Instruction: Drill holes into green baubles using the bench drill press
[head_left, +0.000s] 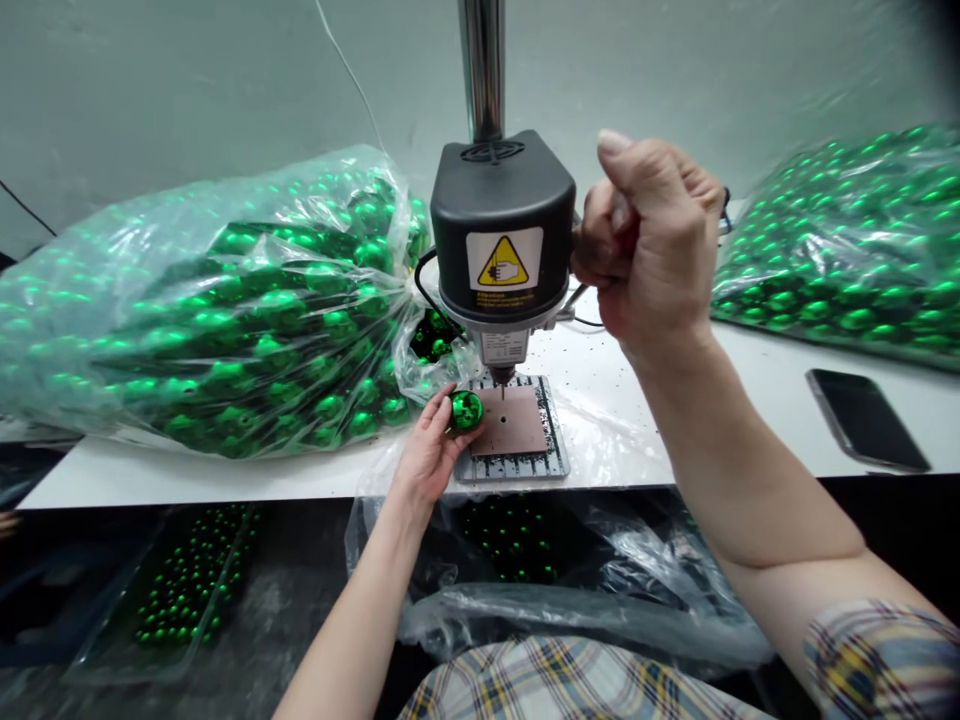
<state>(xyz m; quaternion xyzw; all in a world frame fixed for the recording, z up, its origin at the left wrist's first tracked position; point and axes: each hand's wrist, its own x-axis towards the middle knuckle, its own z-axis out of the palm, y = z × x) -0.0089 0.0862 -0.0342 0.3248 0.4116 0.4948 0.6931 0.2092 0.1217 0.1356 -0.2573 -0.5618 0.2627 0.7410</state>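
Note:
A small bench drill press [502,240] with a black head and a yellow warning label stands on a white table [750,400]. My left hand [429,450] holds a shiny green ball [466,410] at the left edge of the drill's base plate [517,425], just left of the drill bit. My right hand [649,240] is closed in a fist around the drill's side lever, mostly hidden by the fingers.
A large clear bag of green balls [225,310] lies left of the drill, another bag [847,250] at the right. A black phone [866,418] lies on the table. Below the table edge are a bag [517,540] and a tray [187,580] with green balls.

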